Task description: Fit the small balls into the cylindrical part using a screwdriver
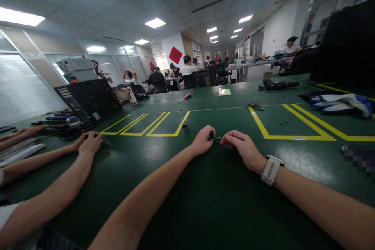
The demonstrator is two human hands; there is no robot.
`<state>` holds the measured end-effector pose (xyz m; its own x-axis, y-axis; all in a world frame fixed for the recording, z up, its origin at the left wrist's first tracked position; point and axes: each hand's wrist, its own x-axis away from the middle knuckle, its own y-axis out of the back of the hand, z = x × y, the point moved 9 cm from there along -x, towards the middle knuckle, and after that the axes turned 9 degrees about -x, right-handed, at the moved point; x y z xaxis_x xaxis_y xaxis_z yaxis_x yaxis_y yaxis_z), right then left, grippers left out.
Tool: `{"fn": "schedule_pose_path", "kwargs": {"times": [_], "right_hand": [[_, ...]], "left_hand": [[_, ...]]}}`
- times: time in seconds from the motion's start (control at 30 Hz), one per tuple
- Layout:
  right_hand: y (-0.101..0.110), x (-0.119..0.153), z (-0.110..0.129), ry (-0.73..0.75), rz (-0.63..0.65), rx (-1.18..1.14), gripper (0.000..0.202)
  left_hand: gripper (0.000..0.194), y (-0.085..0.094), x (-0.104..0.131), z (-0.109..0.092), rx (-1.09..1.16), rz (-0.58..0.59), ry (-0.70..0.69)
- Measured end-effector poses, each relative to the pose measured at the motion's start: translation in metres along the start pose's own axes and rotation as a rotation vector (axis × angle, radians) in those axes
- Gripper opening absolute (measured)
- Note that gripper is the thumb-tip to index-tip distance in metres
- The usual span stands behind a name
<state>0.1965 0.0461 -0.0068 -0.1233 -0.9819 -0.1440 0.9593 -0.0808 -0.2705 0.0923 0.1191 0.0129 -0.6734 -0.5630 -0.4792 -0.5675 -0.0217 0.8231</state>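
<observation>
My left hand is wrapped round a small round metal part, its open dark end facing me. Just to the right, my right hand, with a pale watch at the wrist, pinches a thin metal piece that points toward the round part. Whether the two pieces touch is too small to tell. Beyond my left hand, a short metal cylinder lies by a yellow tape line. A metal part with a shaft rests farther back on the right.
The green table bears yellow tape outlines, a red screwdriver, a pale notepad, a black tool and blue-white gloves. At left, another person's hands are near black equipment. People sit farther back.
</observation>
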Motion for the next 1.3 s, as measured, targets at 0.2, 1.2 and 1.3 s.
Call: {"fn": "schedule_pose_path", "kwargs": {"times": [0.2,1.2,1.3], "right_hand": [[0.001,-0.003,-0.005,-0.08,0.046,-0.077,0.017],[0.007,-0.004,-0.007,-0.093,-0.038,-0.189,0.014],[0.009,-0.003,-0.005,-0.06,-0.077,-0.176,0.013]], "left_hand": [[0.023,0.0,0.001,-0.001,0.011,0.012,-0.04],[0.025,-0.002,0.001,0.001,-0.025,0.032,-0.017],[0.023,-0.003,0.001,0.001,-0.028,0.036,-0.014]]}}
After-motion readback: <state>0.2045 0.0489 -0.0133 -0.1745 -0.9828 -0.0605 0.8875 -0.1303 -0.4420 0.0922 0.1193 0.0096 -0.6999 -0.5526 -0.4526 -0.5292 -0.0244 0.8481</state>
